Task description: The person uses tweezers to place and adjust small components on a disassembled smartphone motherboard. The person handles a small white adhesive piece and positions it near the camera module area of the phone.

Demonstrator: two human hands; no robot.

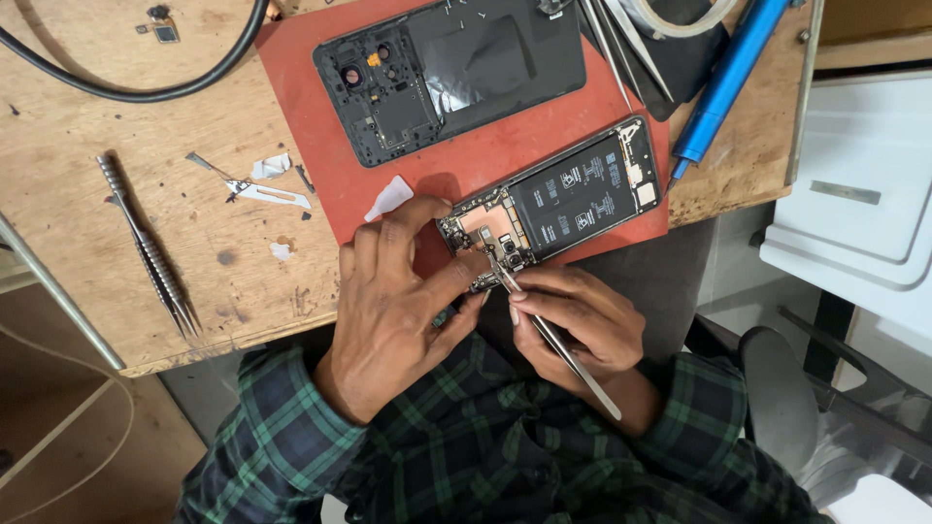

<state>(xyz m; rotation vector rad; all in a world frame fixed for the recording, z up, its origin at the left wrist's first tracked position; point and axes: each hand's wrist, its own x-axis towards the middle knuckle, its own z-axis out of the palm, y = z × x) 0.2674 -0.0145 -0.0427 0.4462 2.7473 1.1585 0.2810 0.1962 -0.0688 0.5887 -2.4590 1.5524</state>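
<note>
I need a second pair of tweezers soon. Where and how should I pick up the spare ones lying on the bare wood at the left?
Probably best to grip the spare tweezers at the knurled middle of the shaft, pinching across it from above. They lie flat on the wooden table, tips toward the near edge, rounded end away, so the textured middle gives grip and keeps clear of the sharp tips. The left hand is nearer.
</note>
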